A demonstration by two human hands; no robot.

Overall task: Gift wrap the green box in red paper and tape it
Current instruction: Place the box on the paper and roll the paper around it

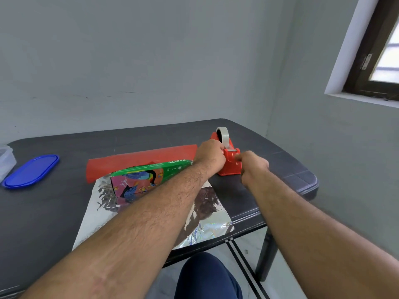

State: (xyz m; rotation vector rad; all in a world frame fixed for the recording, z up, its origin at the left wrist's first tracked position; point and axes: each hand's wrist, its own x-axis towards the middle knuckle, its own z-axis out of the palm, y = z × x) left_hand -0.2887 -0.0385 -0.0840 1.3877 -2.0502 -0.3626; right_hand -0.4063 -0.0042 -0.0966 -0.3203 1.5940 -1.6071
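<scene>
The green box (pixel 149 175), printed with colourful birds, lies on its side on a sheet whose silver underside (pixel 205 225) faces up. The sheet's red face (pixel 138 158) curls up behind the box. A red tape dispenser (pixel 230 162) with a roll of clear tape (pixel 223 135) stands to the right of the box. My left hand (pixel 210 155) grips the dispenser's left side, fingers curled around it. My right hand (pixel 252 167) is at its front by the cutter, thumb and fingers pinched together; the tape end between them is too fine to make out.
A blue oval lid (pixel 30 171) and a clear plastic container (pixel 5 160) sit at the far left of the dark table (pixel 43 212). The table's right edge and front corner are close to the dispenser. A wall stands behind.
</scene>
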